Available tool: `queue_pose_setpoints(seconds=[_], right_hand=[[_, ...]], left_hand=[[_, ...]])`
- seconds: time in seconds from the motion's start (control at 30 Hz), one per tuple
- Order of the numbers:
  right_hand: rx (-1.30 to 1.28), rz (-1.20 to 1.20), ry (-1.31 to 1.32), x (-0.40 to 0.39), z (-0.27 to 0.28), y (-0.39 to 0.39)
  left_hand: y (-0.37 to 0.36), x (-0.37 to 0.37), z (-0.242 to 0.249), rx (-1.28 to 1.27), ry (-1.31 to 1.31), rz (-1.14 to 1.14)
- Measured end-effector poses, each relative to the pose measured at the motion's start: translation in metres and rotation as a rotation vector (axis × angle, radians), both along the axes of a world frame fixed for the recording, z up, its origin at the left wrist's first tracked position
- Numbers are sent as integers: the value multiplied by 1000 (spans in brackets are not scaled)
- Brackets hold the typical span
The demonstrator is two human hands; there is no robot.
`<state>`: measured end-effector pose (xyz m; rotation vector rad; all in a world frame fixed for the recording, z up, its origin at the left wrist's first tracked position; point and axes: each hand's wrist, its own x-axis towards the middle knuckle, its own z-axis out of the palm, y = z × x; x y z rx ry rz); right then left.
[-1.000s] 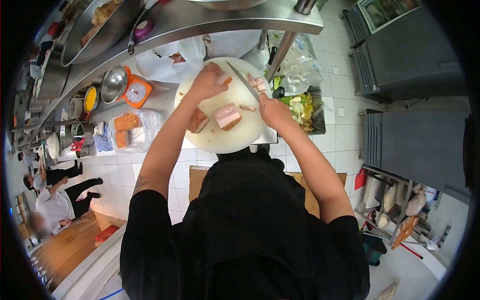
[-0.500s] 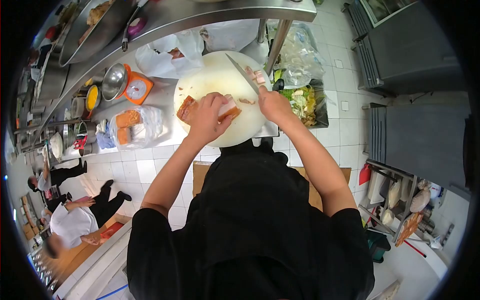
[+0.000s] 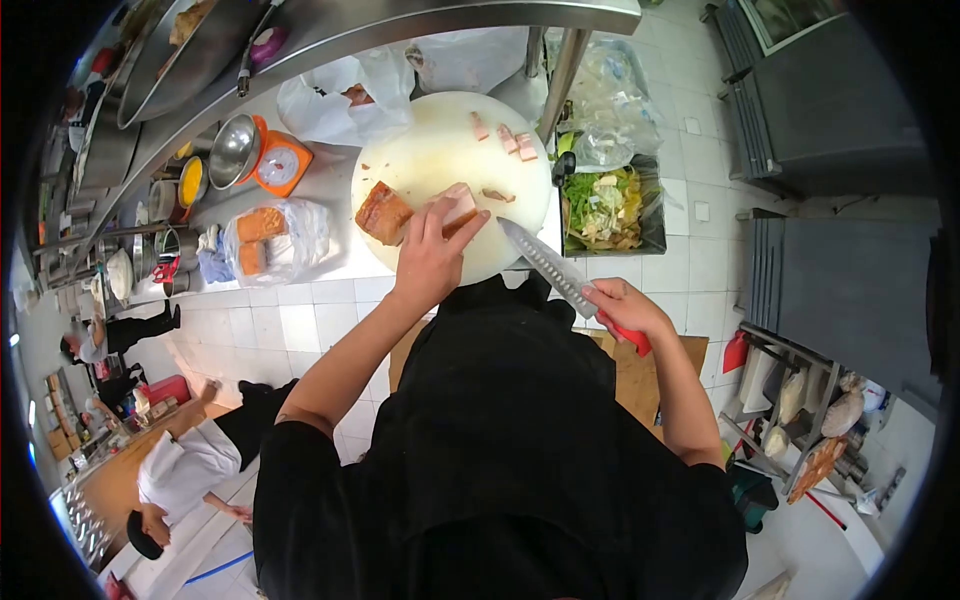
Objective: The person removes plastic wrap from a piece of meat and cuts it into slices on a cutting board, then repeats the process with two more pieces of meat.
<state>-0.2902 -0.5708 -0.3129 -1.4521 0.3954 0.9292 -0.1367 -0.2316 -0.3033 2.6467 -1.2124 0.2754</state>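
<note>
White tiles (image 3: pixel 650 275) are covering the floor, and grey cabinet doors (image 3: pixel 835 295) are lining the right side of the room. At the left, a person in a white shirt (image 3: pixel 190 462) is leaning near a wooden top (image 3: pixel 118 487). A metal shelf (image 3: pixel 450 33) is hanging over the far side of the desk (image 3: pixel 345 195), a red onion (image 3: pixel 267 45) is lying on it, and its post (image 3: pixel 565 85) is standing close by the board's far right edge. A white bag (image 3: pixel 335 115) is crowding the board's far left edge. Further left, an orange scale (image 3: pixel 283 168) is standing beside a steel bowl (image 3: pixel 236 150), and a clear bag (image 3: pixel 310 240) is holding orange-brown blocks (image 3: pixel 260 225). Right of the desk, a bin (image 3: pixel 655 225) is holding green scraps (image 3: pixel 605 205). The round white board (image 3: pixel 430 155) is carrying a brown-skinned chunk (image 3: pixel 383 212), small pieces (image 3: pixel 515 142) near the far right rim, and the meat (image 3: pixel 461 203) just right of the chunk. The left hand (image 3: pixel 430 258) is closing partway over the meat, its fingers pressing around it. The right hand (image 3: pixel 625 308) is wrapping tightly around the red-handled knife (image 3: pixel 550 268), whose tip is pointing toward the meat, apart from it, while the blade is slanting across the board's near right edge.
</note>
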Motion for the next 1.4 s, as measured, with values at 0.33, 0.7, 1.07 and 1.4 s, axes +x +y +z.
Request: queue_pose_setpoints(seconds=[0.33,0.7,1.07,1.4], right_hand=[[60,14,18,27,25,33],[-165,-75,-114,-6,40,28],[-241,-151,-80,9,57,83],[-242,-220,-75,9,51,106]], left_hand=[[-16,29,0,84,8,120],[117,193,94,-493,337,391],[343,379,20,-236,644,777],[373,409,-41,-129,456,684]])
